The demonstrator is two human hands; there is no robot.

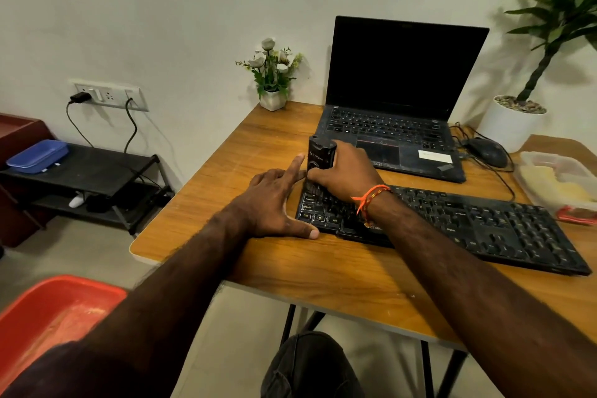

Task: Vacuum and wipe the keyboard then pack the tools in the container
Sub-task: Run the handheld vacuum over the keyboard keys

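Note:
A black keyboard (484,223) lies across the wooden table (323,268). My right hand (345,171) grips a small black handheld vacuum (318,152) standing upright, its brush end down on the keyboard's left keys. My left hand (277,200) lies flat with straight fingers at the keyboard's left edge, the thumb against its front corner and the index finger touching the vacuum's side. A clear plastic container (559,184) with a yellow cloth inside sits at the table's right edge.
An open black laptop (397,113) stands behind the keyboard, with a mouse (487,152) and cable to its right. A small flower pot (273,97) and a large plant pot (517,119) stand at the back. A red tray (55,317) is at lower left.

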